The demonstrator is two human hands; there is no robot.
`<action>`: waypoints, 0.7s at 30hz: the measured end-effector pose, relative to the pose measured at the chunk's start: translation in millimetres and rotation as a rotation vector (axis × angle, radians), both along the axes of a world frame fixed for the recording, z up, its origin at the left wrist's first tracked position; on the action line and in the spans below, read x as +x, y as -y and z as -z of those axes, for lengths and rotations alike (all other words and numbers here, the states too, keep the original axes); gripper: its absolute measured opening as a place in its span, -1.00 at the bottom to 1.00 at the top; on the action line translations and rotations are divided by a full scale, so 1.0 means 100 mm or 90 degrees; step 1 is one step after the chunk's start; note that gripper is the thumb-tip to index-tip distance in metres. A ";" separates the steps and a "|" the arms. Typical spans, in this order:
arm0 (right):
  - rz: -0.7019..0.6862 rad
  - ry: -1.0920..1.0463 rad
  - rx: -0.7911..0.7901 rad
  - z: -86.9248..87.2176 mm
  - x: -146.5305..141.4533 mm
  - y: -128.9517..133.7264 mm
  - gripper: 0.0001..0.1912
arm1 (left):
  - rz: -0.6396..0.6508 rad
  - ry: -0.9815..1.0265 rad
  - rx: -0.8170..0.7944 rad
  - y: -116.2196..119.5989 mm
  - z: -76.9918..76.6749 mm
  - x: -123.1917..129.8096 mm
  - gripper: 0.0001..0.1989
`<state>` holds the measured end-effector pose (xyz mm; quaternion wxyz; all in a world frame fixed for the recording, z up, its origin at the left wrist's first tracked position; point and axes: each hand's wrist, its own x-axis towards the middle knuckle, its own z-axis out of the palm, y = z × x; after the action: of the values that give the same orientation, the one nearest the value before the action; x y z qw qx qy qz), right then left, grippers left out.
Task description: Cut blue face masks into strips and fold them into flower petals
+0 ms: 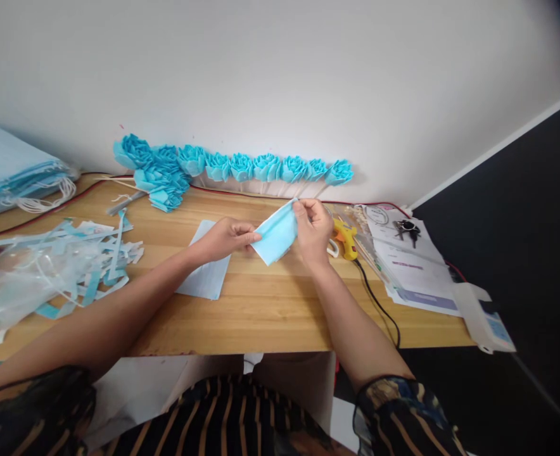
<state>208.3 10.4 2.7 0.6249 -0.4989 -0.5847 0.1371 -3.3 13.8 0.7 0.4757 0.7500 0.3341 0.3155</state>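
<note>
A light blue piece of face-mask fabric is stretched between my two hands above the table, its upper edge slanting up to the right. My left hand pinches its left corner between thumb and fingers. At the upper right corner, my right hand grips it the same way. Under my left wrist lies another flat pale blue sheet on the wood, partly covered by my forearm. A yellow glue gun rests just right of my right hand, its black cord trailing toward the table's front edge.
Blue fabric flowers on sticks line the wall. Cut strips and a clear plastic bag lie left, below stacked masks. Papers with keys and a white holder are at the right.
</note>
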 end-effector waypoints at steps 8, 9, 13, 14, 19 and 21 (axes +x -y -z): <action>-0.122 0.024 -0.049 0.00 -0.06 0.05 -0.78 | 0.018 0.039 0.002 0.00 -0.06 -0.01 -0.65; -0.136 0.045 -0.052 0.01 -0.09 0.07 -0.79 | 0.002 0.063 0.000 0.01 -0.07 -0.01 -0.63; -0.173 0.125 -0.043 0.02 -0.20 0.16 -0.81 | -0.038 0.089 -0.016 0.04 -0.08 0.03 -0.66; -0.175 0.136 -0.043 0.03 -0.22 0.18 -0.82 | -0.051 0.080 -0.014 0.05 -0.08 0.03 -0.68; -0.204 0.050 -0.125 0.04 -0.25 0.18 -0.75 | -0.115 0.138 -0.027 0.09 -0.04 0.08 -0.73; -0.257 -0.067 -0.183 0.06 -0.26 0.17 -0.56 | -0.139 0.233 -0.068 0.08 -0.02 0.10 -0.70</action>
<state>182.1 -6.2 -3.0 0.5370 -0.4482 -0.6134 0.3667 7.2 5.4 2.9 0.5303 0.6135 0.3376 0.4779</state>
